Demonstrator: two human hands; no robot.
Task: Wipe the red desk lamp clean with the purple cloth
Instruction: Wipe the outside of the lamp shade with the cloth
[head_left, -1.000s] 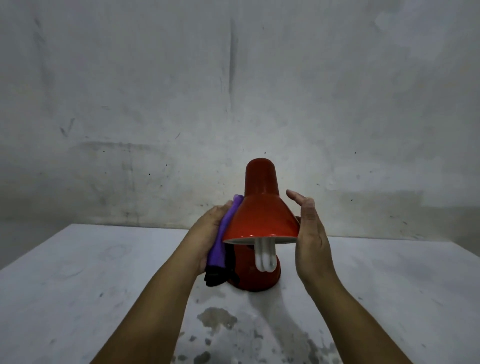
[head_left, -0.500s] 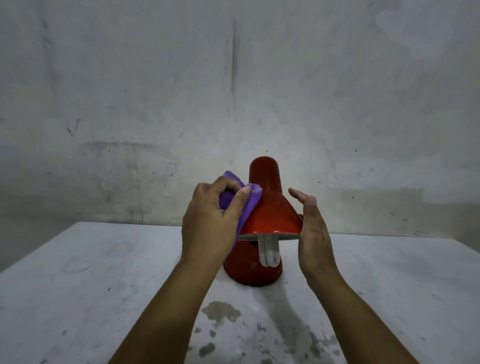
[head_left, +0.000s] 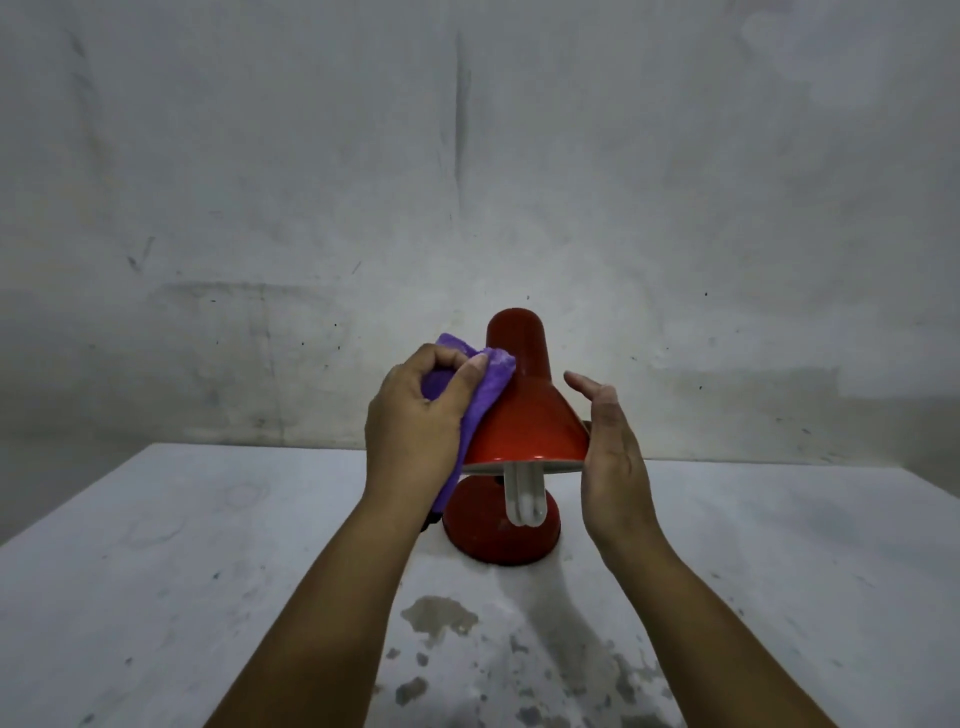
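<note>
While a scuffed grey wall (head_left: 311, 182) fills the background, a pale table (head_left: 156, 571) — mottled with dark patches near its front edge — carries the lamp (head_left: 524, 431), which stands upright at mid-table between the two hands. Its glossy red shade is a smooth cone narrowing to a rounded cap, likely thin metal: stiff, light and slick under a cloth, and, by the look of it, prone to swing or tip on its joint if pushed from one side only. The domed red base (head_left: 483, 535) looks the heavier part and the safer place to steady it; the rim of the shade is the next best hold. The left hand (head_left: 410, 431) has fingers and thumb curled round the cloth (head_left: 483, 395), pressing it against the left slope of the shade. Soft, fleecy and purple, the cloth folds easily and hangs down past the rim. The right hand (head_left: 613, 457) is spread, fingers straight, its palm at the right edge of the shade — whether it actually touches cannot be told. A white folded-tube bulb (head_left: 524, 493) pokes below the rim; it is probably glass, fragile, and best left ungripped.
</note>
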